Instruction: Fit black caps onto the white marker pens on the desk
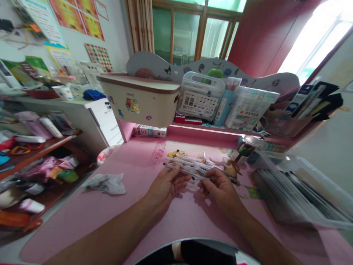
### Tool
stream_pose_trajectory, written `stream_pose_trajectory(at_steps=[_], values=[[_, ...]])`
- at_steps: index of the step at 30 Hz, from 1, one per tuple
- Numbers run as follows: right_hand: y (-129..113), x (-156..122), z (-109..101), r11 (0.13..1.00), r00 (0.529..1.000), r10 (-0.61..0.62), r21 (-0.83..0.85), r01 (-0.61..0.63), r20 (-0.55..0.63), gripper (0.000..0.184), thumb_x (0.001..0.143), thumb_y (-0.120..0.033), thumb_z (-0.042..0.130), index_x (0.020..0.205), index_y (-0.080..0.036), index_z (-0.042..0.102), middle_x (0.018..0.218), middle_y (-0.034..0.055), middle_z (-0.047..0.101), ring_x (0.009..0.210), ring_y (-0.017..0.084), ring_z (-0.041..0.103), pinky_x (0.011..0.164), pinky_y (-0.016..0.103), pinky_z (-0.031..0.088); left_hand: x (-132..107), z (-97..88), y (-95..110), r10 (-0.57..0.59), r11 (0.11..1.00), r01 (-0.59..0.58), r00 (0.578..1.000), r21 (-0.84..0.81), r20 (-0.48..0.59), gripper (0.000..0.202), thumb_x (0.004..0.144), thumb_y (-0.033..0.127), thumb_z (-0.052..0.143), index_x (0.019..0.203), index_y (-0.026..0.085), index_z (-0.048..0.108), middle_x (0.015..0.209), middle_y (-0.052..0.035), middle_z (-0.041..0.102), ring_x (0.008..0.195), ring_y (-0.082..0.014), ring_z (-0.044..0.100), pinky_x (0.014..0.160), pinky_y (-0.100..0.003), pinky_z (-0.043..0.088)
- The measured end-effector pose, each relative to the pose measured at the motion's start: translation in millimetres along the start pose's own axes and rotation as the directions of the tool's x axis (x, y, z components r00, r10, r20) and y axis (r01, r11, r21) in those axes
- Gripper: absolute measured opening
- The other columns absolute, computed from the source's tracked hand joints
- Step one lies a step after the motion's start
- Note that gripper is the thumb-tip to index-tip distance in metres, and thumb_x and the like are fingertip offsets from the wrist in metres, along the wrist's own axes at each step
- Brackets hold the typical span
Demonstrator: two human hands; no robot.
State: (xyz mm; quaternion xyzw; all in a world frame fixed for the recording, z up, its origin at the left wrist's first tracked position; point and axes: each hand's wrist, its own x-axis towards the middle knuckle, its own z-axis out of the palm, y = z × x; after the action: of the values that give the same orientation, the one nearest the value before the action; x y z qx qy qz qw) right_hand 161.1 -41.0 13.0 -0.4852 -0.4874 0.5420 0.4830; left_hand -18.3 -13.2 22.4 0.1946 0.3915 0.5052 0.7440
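Note:
A slim, pale pen (189,172) with a dark end is held crosswise between my hands, low over the pink desk. My left hand (167,184) pinches it near the dark end, between thumb and fingers. Its other end is in the fingertips of my right hand (219,187). Just beyond my fingers lies a loose heap of thin white and clear pens (193,160), several of them overlapping. My hands partly hide the heap's near side, so I cannot tell whether either hand touches another pen.
A crumpled tissue (106,183) lies left on the pink desk (116,217). To the right stands a clear plastic bin (309,206) of dark, thin items. Behind are a pen jar (247,144), a lidded cream box (140,101) and marker cases (200,96) on the shelf.

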Motion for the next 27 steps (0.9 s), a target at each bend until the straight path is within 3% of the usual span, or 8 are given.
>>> stream_pose_trajectory(at_steps=[4, 8, 15, 17, 22, 27], values=[[-3, -5, 2, 0.967, 0.994, -0.105, -0.229, 0.11, 0.033, 0.01, 0.087, -0.031, 0.058, 0.09, -0.022, 0.054, 0.08, 0.0008, 0.067, 0.065, 0.014, 0.061, 0.06, 0.027, 0.048, -1, 0.7, -2, 0.002, 1.0, -0.002, 0.999, 0.001, 0.041, 0.002, 0.091, 0.014, 0.06, 0.09, 0.013, 0.061, 0.081, -0.0077, 0.076, 0.065, -0.0142, 0.074, 0.053, -0.018, 0.059], [-8, -11, 3, 0.808, 0.961, -0.268, -0.526, 0.265, 0.072, 0.009, 0.089, -0.02, 0.049, 0.089, -0.022, 0.057, 0.076, 0.0003, 0.063, 0.07, 0.015, 0.058, 0.067, 0.028, 0.043, -1, -0.5, -1, 0.018, 0.999, -0.021, 0.997, 0.031, 0.078, 0.003, 0.09, 0.014, 0.061, 0.09, 0.012, 0.064, 0.083, -0.0073, 0.076, 0.067, -0.014, 0.074, 0.055, -0.018, 0.059], [-7, -16, 4, 0.672, 0.928, -0.355, -0.659, 0.338, 0.114, 0.009, 0.086, -0.015, 0.047, 0.086, -0.022, 0.054, 0.078, 0.0004, 0.059, 0.071, 0.016, 0.054, 0.067, 0.028, 0.039, -3, 1.7, -3, 0.059, 0.993, -0.066, 0.996, 0.095, 0.073, 0.009, 0.092, 0.013, 0.059, 0.089, 0.01, 0.067, 0.081, -0.0087, 0.076, 0.063, -0.0116, 0.072, 0.056, -0.016, 0.058], [-5, -17, 5, 0.684, 0.929, -0.355, -0.648, 0.336, 0.108, 0.008, 0.086, -0.016, 0.049, 0.088, -0.022, 0.054, 0.08, 0.0011, 0.06, 0.073, 0.016, 0.054, 0.067, 0.028, 0.04, -3, 3.2, -5, 0.076, 0.994, -0.08, 0.995, 0.079, 0.062, 0.009, 0.091, 0.012, 0.059, 0.088, 0.01, 0.067, 0.081, -0.0091, 0.076, 0.063, -0.0118, 0.072, 0.057, -0.017, 0.059], [-3, -16, 6, 0.817, 0.965, -0.259, -0.522, 0.245, 0.047, 0.013, 0.094, -0.024, 0.041, 0.091, -0.022, 0.053, 0.072, -0.001, 0.06, 0.065, 0.015, 0.056, 0.064, 0.026, 0.042, -4, 5.1, -10, 0.074, 0.996, -0.077, 0.996, 0.046, 0.049, 0.008, 0.09, 0.013, 0.06, 0.089, 0.01, 0.067, 0.08, -0.0103, 0.076, 0.062, -0.0125, 0.071, 0.059, -0.019, 0.059], [-7, -14, 3, 0.862, 0.975, -0.213, -0.458, 0.215, 0.057, 0.014, 0.095, -0.029, 0.042, 0.091, -0.021, 0.053, 0.07, -0.0017, 0.061, 0.064, 0.014, 0.057, 0.062, 0.026, 0.043, -4, 3.2, -9, 0.087, 0.993, -0.092, 0.993, 0.067, 0.086, 0.012, 0.083, 0.021, 0.071, 0.089, 0.011, 0.068, 0.08, -0.0097, 0.076, 0.065, -0.0134, 0.071, 0.059, -0.018, 0.058]])
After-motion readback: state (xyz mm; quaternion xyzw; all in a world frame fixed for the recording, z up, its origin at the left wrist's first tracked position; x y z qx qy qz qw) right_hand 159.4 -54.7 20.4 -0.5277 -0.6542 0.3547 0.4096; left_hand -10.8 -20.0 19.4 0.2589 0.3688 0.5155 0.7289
